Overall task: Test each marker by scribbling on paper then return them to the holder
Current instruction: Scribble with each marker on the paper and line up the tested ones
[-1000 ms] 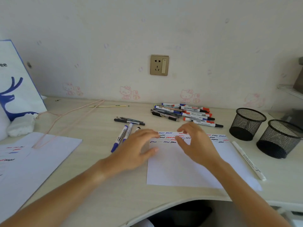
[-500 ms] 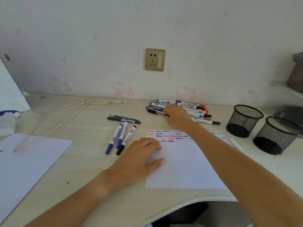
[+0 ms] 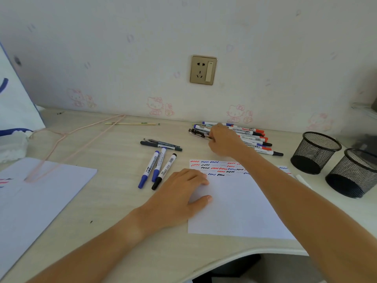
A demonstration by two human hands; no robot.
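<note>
**Beside the paper: a reach into a crowded pile**

Behind the paper, the right hand sits on the marker pile, fingers curled down at its left end; whether they have pinched a pen yet cannot be told. The left hand lies flat, fingers straight, pressing the paper's left edge.

The pile is loose and crossed, so pulling one pen from it could, by judgement, drag its neighbours and roll them off toward the wall or onto the paper. Should the left hand lift, the sheet might slide under the scribbling. Three markers lying left of the paper could be mistaken for untested ones.

Two mesh holders stand right of the paper; both look empty, so nothing appears returned yet. Rows of red, blue and black squiggles fill the paper's top.

The desk is pale wood grain. Farther left of the paper lies a second sheet. On the wall behind hangs a socket among faint cartoon prints.
</note>
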